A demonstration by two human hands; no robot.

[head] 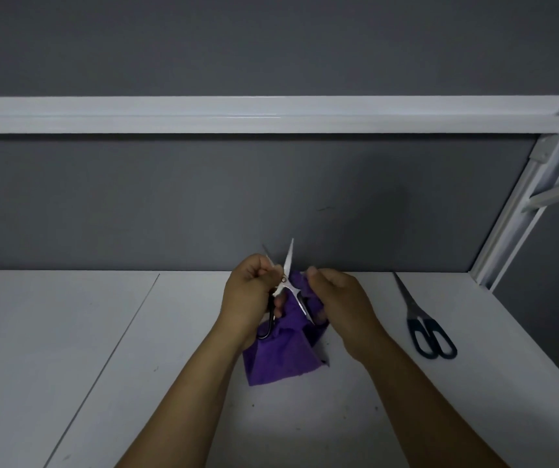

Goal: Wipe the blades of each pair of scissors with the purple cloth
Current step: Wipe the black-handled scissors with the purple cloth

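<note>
Holding open scissors (285, 282) in the left grip (247, 295) against the top of the purple cloth (281, 363); bunching that cloth in the right grip (339, 302). Could nick a finger on the bare, spread blades (290, 256) above the cloth through a slipping fold

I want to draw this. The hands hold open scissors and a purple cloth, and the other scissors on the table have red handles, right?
No: the head view shows the other scissors on the table have dark blue handles, not red. The left hand does hold open scissors, the right hand a purple cloth.
</note>
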